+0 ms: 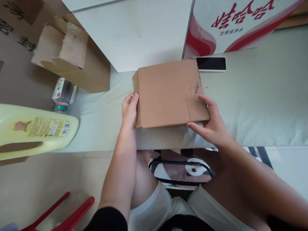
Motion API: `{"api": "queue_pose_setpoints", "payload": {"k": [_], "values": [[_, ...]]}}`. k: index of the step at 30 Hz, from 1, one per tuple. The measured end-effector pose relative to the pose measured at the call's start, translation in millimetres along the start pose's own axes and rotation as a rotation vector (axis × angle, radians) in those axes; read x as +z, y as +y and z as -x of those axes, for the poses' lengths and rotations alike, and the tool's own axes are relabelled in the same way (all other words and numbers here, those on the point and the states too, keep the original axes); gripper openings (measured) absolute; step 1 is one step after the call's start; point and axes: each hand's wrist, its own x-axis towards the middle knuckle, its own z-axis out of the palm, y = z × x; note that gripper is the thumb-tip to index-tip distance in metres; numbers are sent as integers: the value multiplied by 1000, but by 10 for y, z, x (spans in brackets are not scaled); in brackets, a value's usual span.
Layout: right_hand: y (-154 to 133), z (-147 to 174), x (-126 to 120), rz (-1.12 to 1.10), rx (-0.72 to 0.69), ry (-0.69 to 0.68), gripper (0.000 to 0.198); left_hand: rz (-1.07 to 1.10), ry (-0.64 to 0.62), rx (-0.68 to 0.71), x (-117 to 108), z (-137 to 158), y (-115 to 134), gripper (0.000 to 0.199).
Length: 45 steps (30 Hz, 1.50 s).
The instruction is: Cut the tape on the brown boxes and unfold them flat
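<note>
A flat brown cardboard box (163,96) is in the middle of the view, over the front part of a pale green covered surface. Some dark writing shows near its right edge. My left hand (130,108) grips its left side, thumb on the near face and the other fingers hidden behind. At the lower right corner, my right hand (211,122) holds the box between thumb and fingers. Just behind the box's upper right corner lies a phone (211,64) with a dark screen, partly covered by the box.
White panels (144,32) and a red-and-white carton (240,25) stand at the back. Left are an opened cardboard box (93,64), a clear bottle with a green cap (61,107) and a large yellow jug (38,131). Red bars (74,213) show at lower left, by the floor.
</note>
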Motion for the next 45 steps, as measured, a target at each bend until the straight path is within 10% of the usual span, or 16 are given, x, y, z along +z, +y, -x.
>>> {"api": "queue_pose_setpoints", "payload": {"k": [6,17,27,40,45], "values": [[-101,-28,39,-65,150,10,39,38,-30,-120,-153,-61,141,43],[-134,-61,48,-49,209,163,31,338,-446,-397,-80,216,432,65],[-103,-67,58,-119,208,178,29,199,-160,-186,-19,77,229,56],[107,-47,-13,-85,121,425,21,-35,-91,27,-30,19,133,33],[168,-4,-5,-159,108,358,18,5,-51,-214,-53,44,13,21]]}}
